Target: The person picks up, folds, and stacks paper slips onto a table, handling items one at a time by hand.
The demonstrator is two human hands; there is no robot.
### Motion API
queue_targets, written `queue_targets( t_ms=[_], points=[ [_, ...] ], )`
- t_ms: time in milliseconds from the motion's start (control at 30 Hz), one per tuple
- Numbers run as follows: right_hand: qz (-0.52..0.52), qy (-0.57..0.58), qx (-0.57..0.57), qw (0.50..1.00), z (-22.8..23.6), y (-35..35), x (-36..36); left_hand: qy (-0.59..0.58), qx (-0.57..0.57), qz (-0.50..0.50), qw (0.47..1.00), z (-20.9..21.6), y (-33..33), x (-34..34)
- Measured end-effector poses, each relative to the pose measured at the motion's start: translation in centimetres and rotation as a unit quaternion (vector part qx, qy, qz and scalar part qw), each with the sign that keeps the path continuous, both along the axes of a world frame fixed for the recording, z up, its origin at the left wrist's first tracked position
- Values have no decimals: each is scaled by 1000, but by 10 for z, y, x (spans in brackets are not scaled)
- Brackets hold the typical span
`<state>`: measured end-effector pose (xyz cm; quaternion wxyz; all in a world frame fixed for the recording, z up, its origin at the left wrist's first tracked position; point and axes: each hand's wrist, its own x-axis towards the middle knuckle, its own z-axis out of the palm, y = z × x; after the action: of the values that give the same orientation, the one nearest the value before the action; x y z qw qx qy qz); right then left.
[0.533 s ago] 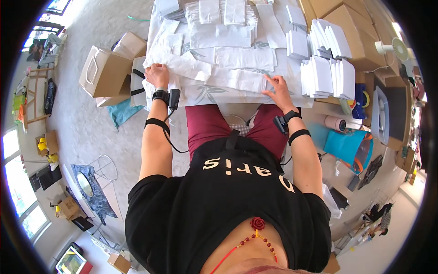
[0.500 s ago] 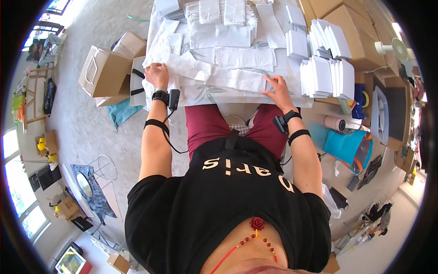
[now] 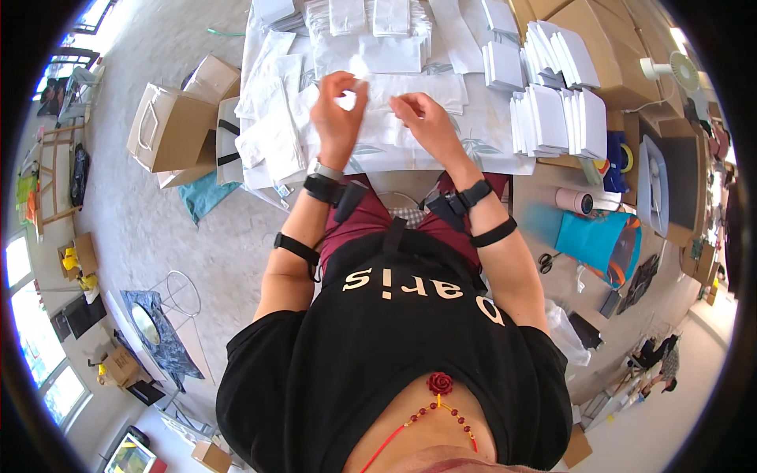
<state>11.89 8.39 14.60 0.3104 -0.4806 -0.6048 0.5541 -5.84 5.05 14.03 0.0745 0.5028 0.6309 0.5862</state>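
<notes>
My left hand (image 3: 339,118) is above the near part of the table, its fingers curled toward the thumb. Something bright white (image 3: 359,66) shows at its fingertips, too blurred to name. To its right, my right hand (image 3: 428,126) has thumb and fingers drawn together, and what they hold, if anything, cannot be made out against the white behind. Flat white sleeves (image 3: 441,88) lie just beyond my hands. More crumpled white sleeves (image 3: 272,130) are loosely heaped to the left of my left hand.
A leaf-patterned cloth covers the table (image 3: 497,162). Stacks of folded white pieces (image 3: 540,122) stand on the right, with a cardboard box (image 3: 607,51) and small fan (image 3: 670,75) beyond. More cardboard boxes (image 3: 185,130) stand left; a blue bag (image 3: 591,240) sits lower right.
Both hands have left the long white strip's ends and come closer together, the left moving right and away from me. The strip no longer stretches along the near edge between them.
</notes>
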Motion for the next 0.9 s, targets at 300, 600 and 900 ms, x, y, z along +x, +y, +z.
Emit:
queue_targets(
  t_ms=[300,600,900],
  points=[
    [-127,70,26,989,15,13,15,77,-6,-51,996,-18,-24,56],
    [-130,111,-39,985,-1,18,108,121,-207,0,971,-116,-53,21],
    [-176,-2,-84,981,-59,13,170,173,-171,-62,968,-133,-48,25]
  ],
)
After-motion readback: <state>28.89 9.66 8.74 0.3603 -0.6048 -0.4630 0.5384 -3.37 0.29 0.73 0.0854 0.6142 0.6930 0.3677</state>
